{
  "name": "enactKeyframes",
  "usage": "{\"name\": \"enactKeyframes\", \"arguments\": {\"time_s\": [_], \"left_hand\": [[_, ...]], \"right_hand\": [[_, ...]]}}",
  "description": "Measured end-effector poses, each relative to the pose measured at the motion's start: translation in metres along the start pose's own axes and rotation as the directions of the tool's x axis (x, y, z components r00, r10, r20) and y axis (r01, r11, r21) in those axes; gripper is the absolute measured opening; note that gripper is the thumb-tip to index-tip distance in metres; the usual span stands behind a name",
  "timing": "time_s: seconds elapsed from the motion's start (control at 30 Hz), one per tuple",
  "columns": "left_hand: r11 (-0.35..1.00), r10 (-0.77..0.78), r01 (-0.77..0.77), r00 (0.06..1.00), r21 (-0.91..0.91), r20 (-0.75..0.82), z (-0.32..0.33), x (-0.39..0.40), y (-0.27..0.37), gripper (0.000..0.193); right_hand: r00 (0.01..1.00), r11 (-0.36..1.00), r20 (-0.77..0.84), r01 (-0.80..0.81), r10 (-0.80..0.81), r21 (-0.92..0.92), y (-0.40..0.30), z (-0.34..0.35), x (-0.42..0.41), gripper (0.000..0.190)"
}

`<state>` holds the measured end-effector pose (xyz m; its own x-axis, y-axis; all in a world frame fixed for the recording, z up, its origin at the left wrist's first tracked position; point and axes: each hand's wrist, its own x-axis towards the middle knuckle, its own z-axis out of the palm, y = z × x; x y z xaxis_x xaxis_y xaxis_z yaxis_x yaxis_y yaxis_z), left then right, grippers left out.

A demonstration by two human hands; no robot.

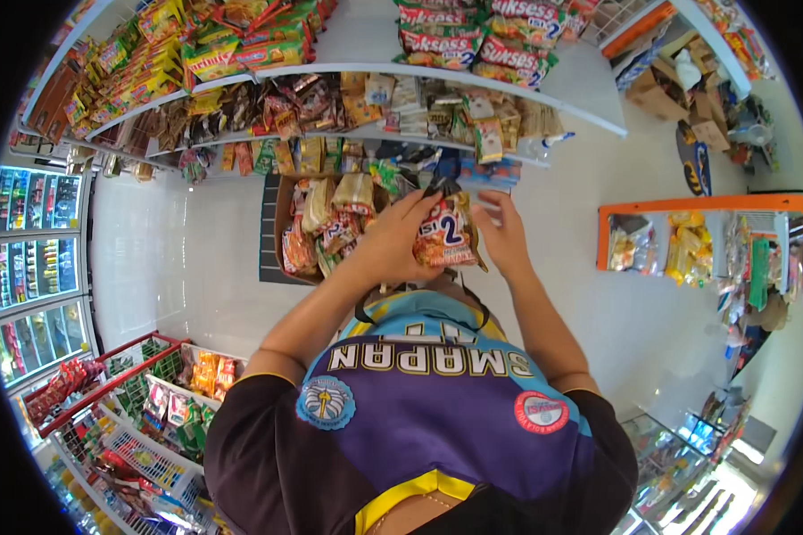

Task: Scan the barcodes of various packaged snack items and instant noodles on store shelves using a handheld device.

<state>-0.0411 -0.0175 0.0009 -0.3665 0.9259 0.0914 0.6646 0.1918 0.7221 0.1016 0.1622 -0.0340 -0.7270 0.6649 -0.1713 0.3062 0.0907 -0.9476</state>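
Observation:
My left hand [391, 241] grips an instant noodle packet [445, 234] with a large "2" on its front, its fingers over the top left edge. My right hand [500, 224] is beside the packet's right edge with its fingers apart; whether a fingertip touches the packet cannot be told. Left of the packet, partly behind my left forearm, an open cardboard box [280, 231] on the floor holds several more noodle packets [338, 231].
Ahead, a white shelf [348, 60] carries stacked noodle packets, with small sachets [354, 100] on tiers below. An orange-edged rack [702, 202] stands right, drinks refrigerators [40, 234] left, and a red wire rack [117, 374] of snacks lower left.

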Motion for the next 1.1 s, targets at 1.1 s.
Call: {"name": "enactKeyframes", "arguments": {"time_s": [1.1], "left_hand": [[0.578, -0.297, 0.094, 0.949, -0.81, -0.102, 0.077, 0.13, 0.03, 0.066]], "right_hand": [[0.853, 0.788, 0.211, 0.522, -0.477, -0.327, -0.069, -0.174, 0.094, 0.092]]}}
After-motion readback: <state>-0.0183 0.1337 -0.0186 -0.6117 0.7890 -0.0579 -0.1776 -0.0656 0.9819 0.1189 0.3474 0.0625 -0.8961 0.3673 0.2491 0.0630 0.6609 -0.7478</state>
